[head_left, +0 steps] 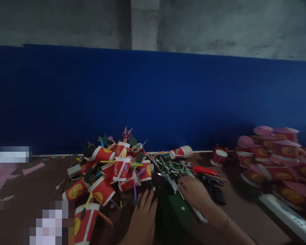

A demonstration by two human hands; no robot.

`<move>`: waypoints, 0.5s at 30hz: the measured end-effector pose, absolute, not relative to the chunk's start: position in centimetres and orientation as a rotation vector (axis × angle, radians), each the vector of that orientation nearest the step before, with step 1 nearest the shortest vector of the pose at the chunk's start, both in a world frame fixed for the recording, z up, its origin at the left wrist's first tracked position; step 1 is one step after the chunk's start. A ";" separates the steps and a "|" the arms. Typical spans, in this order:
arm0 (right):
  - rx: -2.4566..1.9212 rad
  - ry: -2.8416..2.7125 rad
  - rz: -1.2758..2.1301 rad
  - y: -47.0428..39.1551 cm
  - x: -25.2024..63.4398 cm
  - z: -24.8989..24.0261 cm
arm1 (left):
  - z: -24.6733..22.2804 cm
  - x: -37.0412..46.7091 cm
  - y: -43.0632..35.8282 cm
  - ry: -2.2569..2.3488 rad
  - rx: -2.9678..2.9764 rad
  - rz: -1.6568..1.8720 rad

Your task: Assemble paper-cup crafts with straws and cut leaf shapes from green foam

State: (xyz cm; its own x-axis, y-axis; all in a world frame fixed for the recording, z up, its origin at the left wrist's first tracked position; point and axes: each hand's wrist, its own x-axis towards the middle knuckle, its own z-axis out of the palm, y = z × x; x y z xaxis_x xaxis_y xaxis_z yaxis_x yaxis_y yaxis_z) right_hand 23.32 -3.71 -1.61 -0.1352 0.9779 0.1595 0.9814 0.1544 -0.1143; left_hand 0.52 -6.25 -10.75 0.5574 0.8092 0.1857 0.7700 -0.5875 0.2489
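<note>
My left hand (144,212) lies palm down at the front middle, its fingers stretched out beside a purple straw (135,192). To its left is a heap of red paper cups (102,189) with coloured straws, some carrying dark cut-out shapes. A pink rabbit cut-out (126,134) stands on top of the heap. My right hand (195,191) reaches down among thin sticks and slender tools over a dark green mat (177,207). Its fingers are curled, and what they grip is hidden. Just beyond it lies a red-handled tool (205,170).
Red cups with pink paper discs (283,158) crowd the right side, near a white power strip (287,214). A stack of cups (181,152) lies at the back. Pink paper (2,178) is at the left. A blue panel (153,98) closes off the back.
</note>
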 end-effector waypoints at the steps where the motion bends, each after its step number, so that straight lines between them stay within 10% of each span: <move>1: -1.999 -2.160 -0.061 -3.2 24.1 -1.6 | -10.6 0.5 -6.2 1.203 2.708 0.429; 15: -1.705 -2.154 0.051 -1.5 21.3 -2.4 | -10.3 0.4 -6.2 0.891 2.634 0.296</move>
State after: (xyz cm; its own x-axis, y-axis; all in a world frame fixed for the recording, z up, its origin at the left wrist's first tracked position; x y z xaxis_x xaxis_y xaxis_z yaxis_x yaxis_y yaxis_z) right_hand 21.34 -1.54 -2.44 -0.1828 0.9427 0.2793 0.9285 0.2589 -0.2661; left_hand 0.42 -6.24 -10.27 0.7812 0.6184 0.0855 0.5468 -0.7438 0.3844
